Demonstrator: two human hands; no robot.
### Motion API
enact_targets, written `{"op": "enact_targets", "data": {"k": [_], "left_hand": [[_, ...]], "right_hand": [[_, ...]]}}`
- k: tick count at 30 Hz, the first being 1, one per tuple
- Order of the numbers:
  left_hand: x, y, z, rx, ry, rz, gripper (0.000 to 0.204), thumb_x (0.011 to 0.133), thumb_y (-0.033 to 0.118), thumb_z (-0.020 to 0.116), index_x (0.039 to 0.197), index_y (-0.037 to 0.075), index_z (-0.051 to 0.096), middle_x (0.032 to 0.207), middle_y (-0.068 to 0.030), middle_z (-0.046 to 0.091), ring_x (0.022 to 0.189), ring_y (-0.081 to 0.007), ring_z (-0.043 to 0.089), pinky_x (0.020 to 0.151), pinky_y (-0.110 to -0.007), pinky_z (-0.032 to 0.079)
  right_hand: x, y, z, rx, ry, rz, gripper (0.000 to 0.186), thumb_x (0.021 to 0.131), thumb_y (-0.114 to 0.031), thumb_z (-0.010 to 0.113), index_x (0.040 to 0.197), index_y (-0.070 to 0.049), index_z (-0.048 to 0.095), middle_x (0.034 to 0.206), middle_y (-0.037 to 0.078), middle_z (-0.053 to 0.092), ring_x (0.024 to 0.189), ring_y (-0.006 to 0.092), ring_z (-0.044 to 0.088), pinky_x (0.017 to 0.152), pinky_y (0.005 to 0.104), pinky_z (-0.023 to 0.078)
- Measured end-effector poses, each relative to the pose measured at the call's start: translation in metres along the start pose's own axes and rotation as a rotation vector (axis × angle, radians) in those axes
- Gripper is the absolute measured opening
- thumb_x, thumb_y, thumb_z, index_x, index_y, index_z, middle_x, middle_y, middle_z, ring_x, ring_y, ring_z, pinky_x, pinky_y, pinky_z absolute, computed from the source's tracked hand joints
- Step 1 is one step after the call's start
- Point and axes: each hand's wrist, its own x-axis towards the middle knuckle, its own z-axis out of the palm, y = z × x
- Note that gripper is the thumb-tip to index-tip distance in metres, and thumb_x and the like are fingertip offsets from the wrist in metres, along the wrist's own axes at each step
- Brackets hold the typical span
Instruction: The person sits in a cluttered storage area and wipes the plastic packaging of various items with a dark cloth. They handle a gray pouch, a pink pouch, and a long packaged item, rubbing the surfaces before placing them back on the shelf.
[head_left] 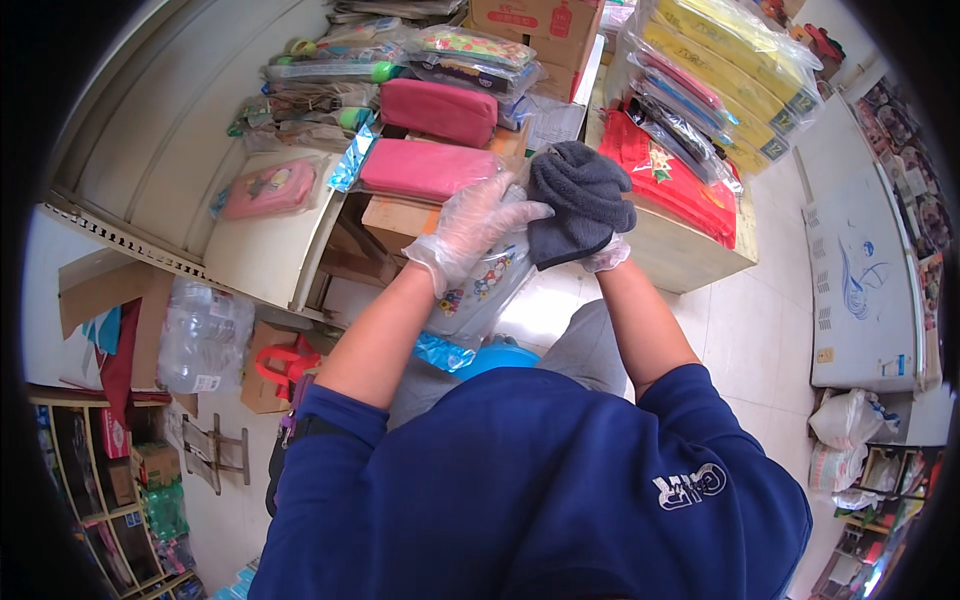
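Left of the bunched charcoal terry cloth [578, 195], the clear-gloved left hand [480, 225] pinches a colourfully printed plastic package [487, 278], seemingly steadying it. Beneath the cloth, the clear-gloved right hand's [608, 254] grip cannot be told.

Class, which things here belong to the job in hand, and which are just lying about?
Job in hand:
- gloved left hand
- gloved right hand
- dark grey cloth
- bagged white item with printed pictures

Lying about:
- dark pink pouch
- yellow packages
- red packet
- clear bottles

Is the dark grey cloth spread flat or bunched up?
Bunched up: the dark grey cloth shows thick, overlapping folds, and covers most of the gloved right hand; only its lower corner hangs flatter.
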Motion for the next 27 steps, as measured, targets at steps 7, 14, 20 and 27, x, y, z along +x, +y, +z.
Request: {"op": "enact_targets", "data": {"k": [7, 14, 20, 27], "left_hand": [[0.003, 0.007, -0.008, 0.125, -0.020, -0.006, 0.062, 0.080, 0.059, 0.064, 0.108, 0.004, 0.061, 0.102, -0.0227, 0.066, 0.100, -0.0425, 0.061, 0.085, -0.048, 0.045], [0.002, 0.008, -0.012, 0.152, -0.075, 0.021, 0.066, 0.081, 0.060, 0.062, 0.119, 0.006, 0.061, 0.106, -0.0232, 0.066, 0.103, -0.0418, 0.061, 0.089, -0.047, 0.046], [-0.002, 0.005, -0.014, 0.221, -0.029, 0.037, 0.056, 0.082, 0.050, 0.067, 0.114, 0.003, 0.063, 0.102, -0.0202, 0.066, 0.099, -0.0359, 0.063, 0.086, -0.040, 0.047], [-0.026, -0.009, -0.050, -0.503, 0.131, -0.166, 0.047, 0.086, 0.039, 0.071, 0.118, 0.005, 0.062, 0.102, -0.0085, 0.068, 0.092, -0.0148, 0.065, 0.083, -0.030, 0.051]], "right_hand": [[-0.006, 0.007, 0.007, -0.117, 0.034, 0.041, 0.061, 0.061, -0.039, 0.075, 0.112, -0.007, 0.069, 0.112, 0.011, 0.067, 0.106, 0.0336, 0.062, 0.096, 0.0439, 0.047], [-0.006, 0.001, 0.000, -0.058, -0.008, 0.237, 0.063, 0.062, -0.033, 0.081, 0.117, -0.006, 0.067, 0.116, 0.011, 0.067, 0.112, 0.0326, 0.059, 0.100, 0.0427, 0.044], [-0.015, 0.019, 0.005, -0.113, 0.060, 0.289, 0.070, 0.061, -0.028, 0.083, 0.125, -0.005, 0.064, 0.126, 0.010, 0.064, 0.110, 0.0311, 0.060, 0.099, 0.0414, 0.046], [-0.067, 0.093, -0.041, -0.436, -0.183, 0.482, 0.040, 0.077, -0.024, 0.074, 0.114, -0.009, 0.069, 0.119, 0.012, 0.066, 0.113, 0.0311, 0.059, 0.103, 0.0379, 0.042]]}}
